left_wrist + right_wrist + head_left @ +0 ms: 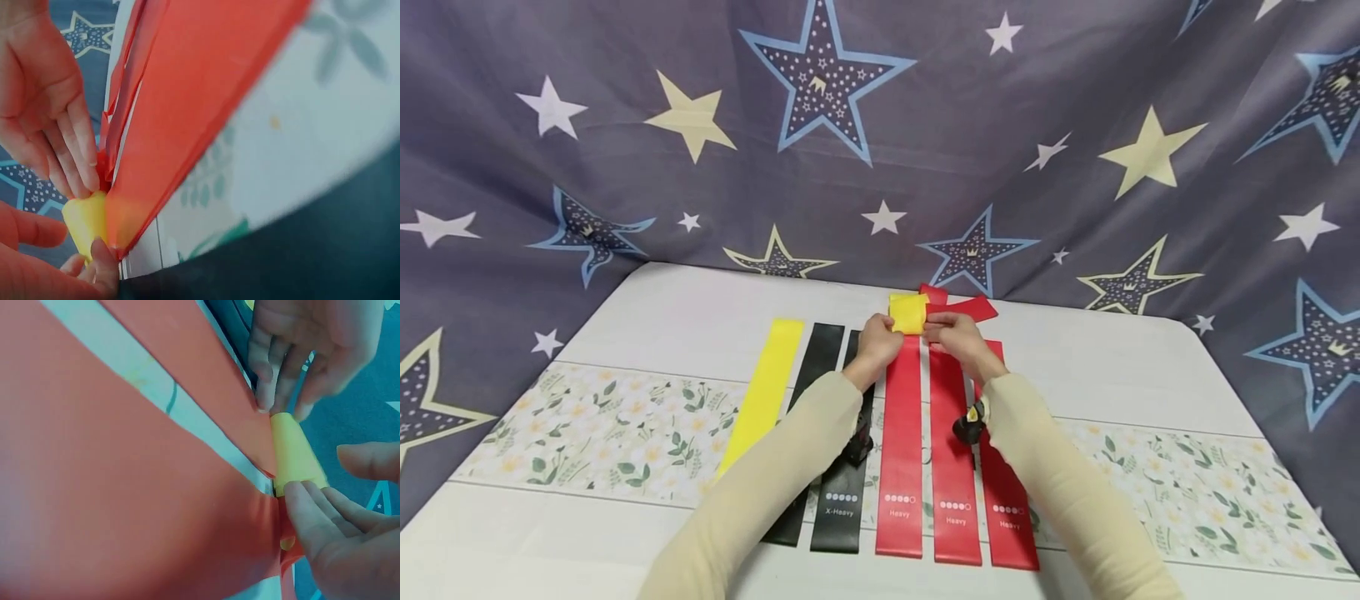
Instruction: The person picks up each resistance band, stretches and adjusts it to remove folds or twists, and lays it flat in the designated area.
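A yellow folded resistance band stands at the far end of the middle red resistance band. My left hand pinches its left edge, with the thumb and fingers on either side of that end in the right wrist view. On the other edge, the extended fingers of my right hand touch the yellow band, the thumb held apart from it. A loose red band end sticks out to the right behind the right hand. What lies inside the yellow fold is hidden.
Two more red bands marked "Heavy" lie at right, partly under the right arm. To the left are two black bands, one marked "X-Heavy", and a flat yellow band. A star-printed cloth hangs behind the white table.
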Demonstrator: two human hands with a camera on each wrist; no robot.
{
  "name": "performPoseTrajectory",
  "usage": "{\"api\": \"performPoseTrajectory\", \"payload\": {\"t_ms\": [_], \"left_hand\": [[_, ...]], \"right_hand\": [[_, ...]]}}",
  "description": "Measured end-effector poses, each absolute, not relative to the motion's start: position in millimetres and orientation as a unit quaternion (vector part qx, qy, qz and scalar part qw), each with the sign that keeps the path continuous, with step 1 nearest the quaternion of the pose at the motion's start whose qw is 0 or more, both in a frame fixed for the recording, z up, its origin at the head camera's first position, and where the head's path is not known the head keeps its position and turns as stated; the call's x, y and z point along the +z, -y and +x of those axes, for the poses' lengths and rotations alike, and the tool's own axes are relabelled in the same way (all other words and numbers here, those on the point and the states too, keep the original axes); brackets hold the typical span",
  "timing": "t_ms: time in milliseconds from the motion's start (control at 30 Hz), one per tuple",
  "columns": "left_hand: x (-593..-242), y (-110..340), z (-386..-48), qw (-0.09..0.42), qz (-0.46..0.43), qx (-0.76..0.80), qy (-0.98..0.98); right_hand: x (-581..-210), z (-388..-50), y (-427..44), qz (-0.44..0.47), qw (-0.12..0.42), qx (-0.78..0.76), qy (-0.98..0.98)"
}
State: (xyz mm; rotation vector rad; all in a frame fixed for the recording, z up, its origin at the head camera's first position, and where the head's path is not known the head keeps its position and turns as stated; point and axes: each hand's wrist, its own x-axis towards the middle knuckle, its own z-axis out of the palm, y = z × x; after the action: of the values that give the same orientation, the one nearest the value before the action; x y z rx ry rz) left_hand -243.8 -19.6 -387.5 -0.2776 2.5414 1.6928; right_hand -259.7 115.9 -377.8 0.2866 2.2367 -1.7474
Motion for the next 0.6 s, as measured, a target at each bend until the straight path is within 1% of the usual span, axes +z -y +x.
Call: {"api": "performPoseTrajectory", "payload": {"t_ms": [133, 300, 433, 600], "left_hand": [[-388, 16, -245, 0.012, -0.092, 0.556, -0.826], [-384, 12, -248, -0.047, -0.079, 0.549, -0.831], [-377, 10, -252, -0.087, -0.060, 0.547, -0.830], [-366, 13, -259, -0.121, -0.038, 0.553, -0.824]], "right_hand": [[-381, -260, -115, 0.095, 0.158, -0.621, -0.762], [-380, -263, -118, 0.088, 0.165, -0.665, -0.723], [-376, -265, -119, 0.090, 0.154, -0.707, -0.685], [-366, -265, -119, 0.085, 0.134, -0.731, -0.664]]}}
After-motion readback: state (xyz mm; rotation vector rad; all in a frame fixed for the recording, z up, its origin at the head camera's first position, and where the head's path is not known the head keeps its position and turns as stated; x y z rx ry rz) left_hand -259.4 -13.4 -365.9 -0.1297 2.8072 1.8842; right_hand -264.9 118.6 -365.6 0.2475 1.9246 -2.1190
